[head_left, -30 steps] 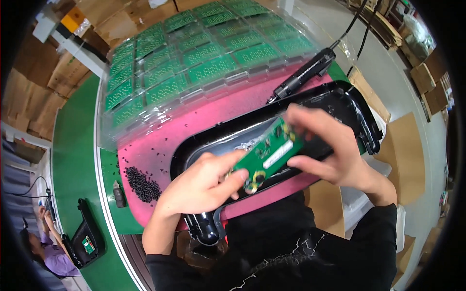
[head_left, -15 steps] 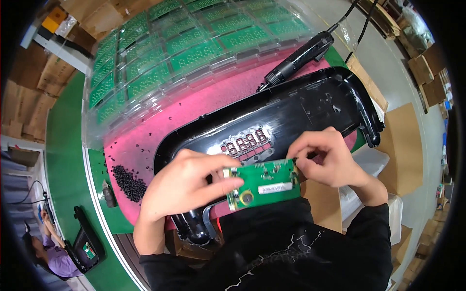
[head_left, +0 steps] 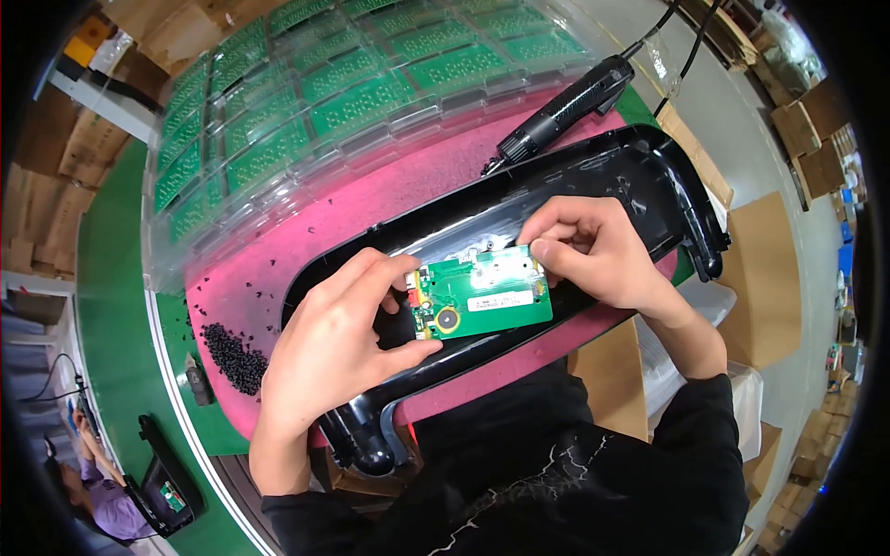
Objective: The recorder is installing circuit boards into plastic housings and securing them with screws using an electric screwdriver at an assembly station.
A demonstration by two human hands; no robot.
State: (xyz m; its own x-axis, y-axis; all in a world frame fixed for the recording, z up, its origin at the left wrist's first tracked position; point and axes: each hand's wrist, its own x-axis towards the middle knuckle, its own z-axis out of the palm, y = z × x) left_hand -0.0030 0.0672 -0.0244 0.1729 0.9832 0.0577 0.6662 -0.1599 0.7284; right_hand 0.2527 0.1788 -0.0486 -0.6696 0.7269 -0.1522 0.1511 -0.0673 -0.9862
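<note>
Both hands, left hand (head_left: 338, 343) and right hand (head_left: 593, 250), pinch the green circuit board (head_left: 482, 298) by its ends at frame centre over the black plastic housing (head_left: 593, 181), where a tilted board could likely jam or slip.

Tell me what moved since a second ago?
The green circuit board was tilted up in both hands; now it lies flat, lowered onto the black plastic housing. The left hand and right hand keep their grip on its ends. The black screwdriver, pile of screws and trays of boards stayed put.
</note>
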